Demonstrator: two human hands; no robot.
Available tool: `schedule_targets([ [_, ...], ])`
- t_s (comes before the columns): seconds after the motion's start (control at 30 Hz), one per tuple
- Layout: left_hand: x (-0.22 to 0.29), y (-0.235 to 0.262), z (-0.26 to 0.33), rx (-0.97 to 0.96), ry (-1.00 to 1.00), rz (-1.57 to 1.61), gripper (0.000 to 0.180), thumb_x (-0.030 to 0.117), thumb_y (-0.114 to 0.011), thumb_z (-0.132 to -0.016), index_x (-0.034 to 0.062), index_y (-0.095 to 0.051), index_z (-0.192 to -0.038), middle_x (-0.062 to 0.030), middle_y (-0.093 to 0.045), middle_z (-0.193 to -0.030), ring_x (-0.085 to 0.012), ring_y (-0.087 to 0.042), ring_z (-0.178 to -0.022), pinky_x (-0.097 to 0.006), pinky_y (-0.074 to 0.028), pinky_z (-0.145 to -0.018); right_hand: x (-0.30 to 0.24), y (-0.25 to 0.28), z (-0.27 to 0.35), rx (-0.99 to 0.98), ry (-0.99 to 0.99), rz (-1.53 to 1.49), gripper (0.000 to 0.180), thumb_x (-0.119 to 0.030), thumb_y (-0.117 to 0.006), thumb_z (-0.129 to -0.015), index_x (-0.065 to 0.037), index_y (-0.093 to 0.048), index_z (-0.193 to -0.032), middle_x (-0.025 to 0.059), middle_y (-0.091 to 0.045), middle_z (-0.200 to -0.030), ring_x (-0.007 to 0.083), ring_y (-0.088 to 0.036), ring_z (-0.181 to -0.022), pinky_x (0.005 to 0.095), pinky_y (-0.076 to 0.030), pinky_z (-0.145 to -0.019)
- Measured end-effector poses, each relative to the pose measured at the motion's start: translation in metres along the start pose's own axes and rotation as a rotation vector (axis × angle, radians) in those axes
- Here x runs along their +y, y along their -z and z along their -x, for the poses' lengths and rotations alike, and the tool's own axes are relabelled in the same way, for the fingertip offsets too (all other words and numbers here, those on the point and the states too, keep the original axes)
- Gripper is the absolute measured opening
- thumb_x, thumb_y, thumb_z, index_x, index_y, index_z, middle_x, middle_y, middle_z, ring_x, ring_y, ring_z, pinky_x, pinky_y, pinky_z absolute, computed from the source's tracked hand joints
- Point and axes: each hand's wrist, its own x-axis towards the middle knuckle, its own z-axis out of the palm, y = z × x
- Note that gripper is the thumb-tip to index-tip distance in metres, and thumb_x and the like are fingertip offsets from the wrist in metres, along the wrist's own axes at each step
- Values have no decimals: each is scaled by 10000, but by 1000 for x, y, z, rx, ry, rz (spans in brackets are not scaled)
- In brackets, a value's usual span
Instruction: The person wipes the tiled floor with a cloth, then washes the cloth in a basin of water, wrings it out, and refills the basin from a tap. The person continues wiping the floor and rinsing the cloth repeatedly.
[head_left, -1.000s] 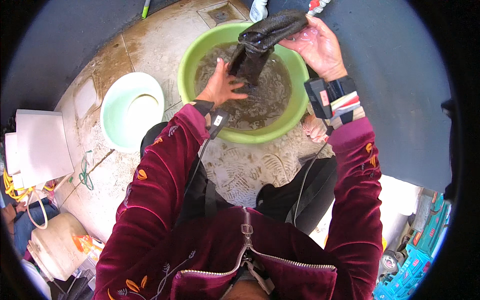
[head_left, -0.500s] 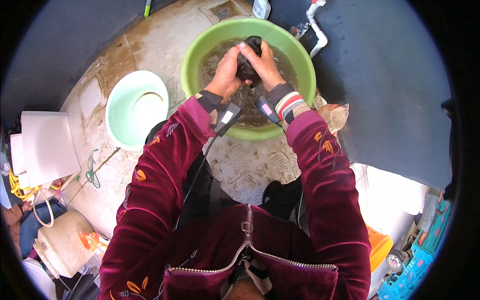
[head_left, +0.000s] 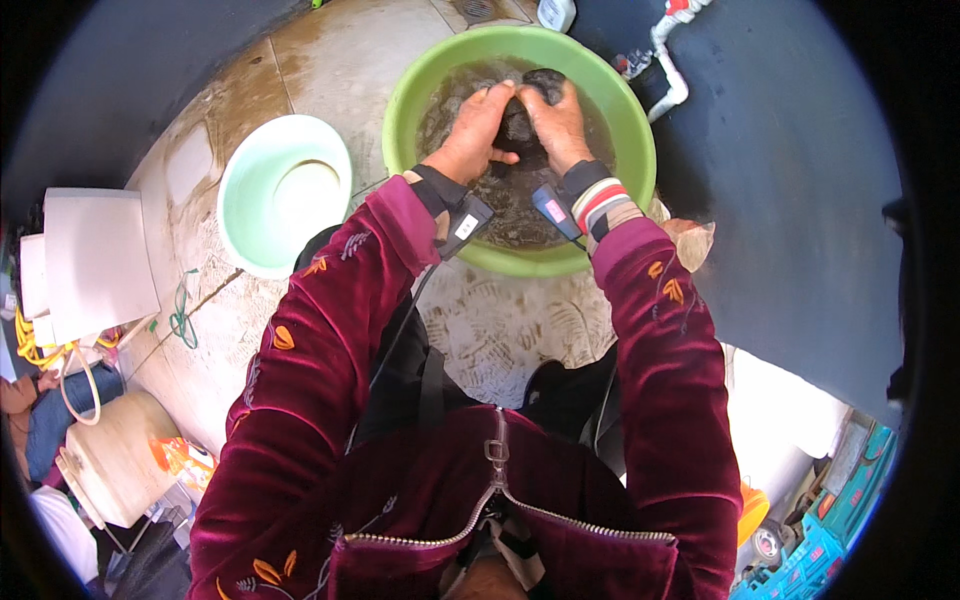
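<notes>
Over a large green basin (head_left: 647,140) of murky brown water (head_left: 520,212), both my hands grip a wet black bundle that looks like cloth (head_left: 516,128). My left hand (head_left: 474,138) is closed on its left side, thumb up. From the right, my right hand (head_left: 560,128) is wrapped round it, and a black part sticks out beyond the fingers. The hands almost meet over the middle of the bundle. Its lower end sits close to the water; whether it dips in I cannot tell. A device with a cable is strapped at each wrist.
A pale mint basin (head_left: 240,190) stands on the wet floor to the left. White pipe (head_left: 670,75) and a white bottle (head_left: 557,14) are behind the green basin. A dark wall (head_left: 790,180) rises at the right. Far left, a person's arm (head_left: 18,395) shows beside a beige container (head_left: 120,470).
My hands have shifted slightly right in view, along with the green basin, as the view moved. The black bundle sits lower between my hands, and my fingers have changed their hold on it.
</notes>
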Motion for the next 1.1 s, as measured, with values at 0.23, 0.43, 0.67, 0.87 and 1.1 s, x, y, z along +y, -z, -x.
schedule_targets([
  [0.23,-4,10,12,-269,262,382,729,686,-363,-834,196,-280,-1366,-105,-291,-1403,-339,-302,-1285,-653,-361,-902,-33,-4,1,-8,324,178,405,-238,-698,-726,-32,-480,-998,156,-629,-914,286,-625,-834,371,-480,-755],
  [0.43,-12,18,10,-89,257,600,597,630,-342,-872,179,-481,-1238,-103,-526,-1224,-289,-516,-1110,-596,-373,-919,-32,-15,30,-132,456,262,495,-378,-681,-750,-27,-460,-1021,172,-551,-959,356,-549,-900,416,-451,-773],
  [0.67,-22,36,-4,84,125,438,346,362,-487,-870,74,-565,-1046,-59,-621,-903,-191,-632,-770,-334,-513,-708,-20,-23,37,-241,-19,45,617,-510,-623,-750,-25,-445,-1086,204,-553,-1068,332,-559,-963,385,-439,-840],
  [0.87,-22,37,-8,149,-75,207,373,315,-499,-863,7,-585,-1055,-96,-611,-930,-191,-604,-755,-321,-476,-713,-24,-32,39,-152,-65,-133,475,-356,-613,-765,-8,-484,-1062,141,-597,-946,233,-580,-872,335,-455,-790],
  [1.1,-4,22,10,264,-252,-170,407,306,-505,-845,-37,-608,-1040,-123,-632,-915,-203,-593,-796,-304,-453,-750,-33,-25,42,-146,-246,-427,353,-259,-595,-783,-28,-534,-1043,70,-581,-931,160,-554,-826,301,-460,-735],
])
